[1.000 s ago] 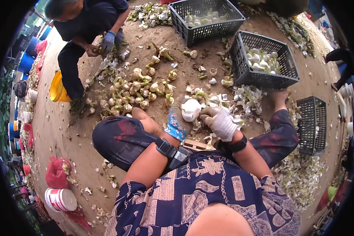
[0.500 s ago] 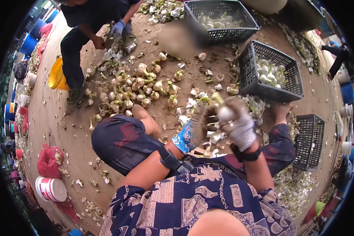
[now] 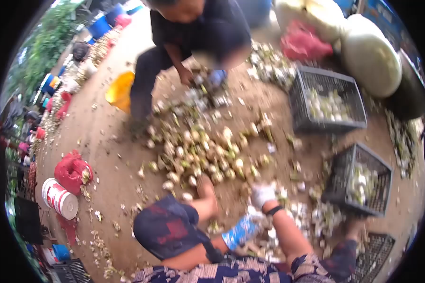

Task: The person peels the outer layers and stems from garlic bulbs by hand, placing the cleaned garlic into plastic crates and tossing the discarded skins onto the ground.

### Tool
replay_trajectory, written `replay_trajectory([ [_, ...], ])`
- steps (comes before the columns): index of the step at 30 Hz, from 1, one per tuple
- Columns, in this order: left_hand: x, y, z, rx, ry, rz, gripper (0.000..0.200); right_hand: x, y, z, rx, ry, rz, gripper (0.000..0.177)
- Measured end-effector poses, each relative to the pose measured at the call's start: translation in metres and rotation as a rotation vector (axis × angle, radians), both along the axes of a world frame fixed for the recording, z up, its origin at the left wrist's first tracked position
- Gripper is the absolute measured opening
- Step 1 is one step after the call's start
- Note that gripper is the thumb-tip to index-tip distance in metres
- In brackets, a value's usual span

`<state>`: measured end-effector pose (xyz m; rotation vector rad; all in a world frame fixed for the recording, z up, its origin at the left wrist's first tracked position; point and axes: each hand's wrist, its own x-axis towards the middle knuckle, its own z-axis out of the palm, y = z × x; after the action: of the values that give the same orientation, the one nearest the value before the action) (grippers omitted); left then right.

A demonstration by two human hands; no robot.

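My right hand (image 3: 262, 195), in a pale glove with a dark band at the wrist, reaches out to the right edge of a heap of garlic bulbs (image 3: 198, 148). Its fingers are smeared by motion, so whether a bulb is in them does not show. My left hand (image 3: 258, 218) lies just below, beyond a blue flowered sleeve (image 3: 241, 232); it is blurred and partly hidden by the right wrist. Loose garlic skins (image 3: 302, 214) cover the ground on the right of both hands. The bulbs carry short greenish stems.
Two crates hold trimmed garlic: a far one (image 3: 329, 123) and a nearer one (image 3: 333, 188). Another crate (image 3: 375, 257) lies by my leg. Across the heap, a co-worker (image 3: 198, 37) bends over stems. A yellow bucket (image 3: 120, 92) and a white-red bucket (image 3: 60, 198) stand left.
My view has swung up and to the right. My right hand, which held a garlic bulb in front of me, has moved forward and left to the heap's edge; that bulb no longer shows.
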<state>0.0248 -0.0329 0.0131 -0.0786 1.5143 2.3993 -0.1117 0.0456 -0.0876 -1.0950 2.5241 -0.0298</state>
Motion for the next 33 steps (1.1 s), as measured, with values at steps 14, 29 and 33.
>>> replay_trajectory([
  [14,-0.025,0.010,0.027,-0.920,0.251,-0.103,0.081,0.034,0.119,0.136,-0.875,-0.812,-0.717,0.041],
  [29,0.000,0.086,0.078,-0.745,0.699,-0.156,0.091,0.144,0.177,0.183,-1.320,-0.395,-0.885,0.022],
  [33,0.004,0.077,0.103,-0.798,0.736,-0.243,0.089,0.144,0.183,0.174,-1.335,-0.451,-0.887,0.023],
])
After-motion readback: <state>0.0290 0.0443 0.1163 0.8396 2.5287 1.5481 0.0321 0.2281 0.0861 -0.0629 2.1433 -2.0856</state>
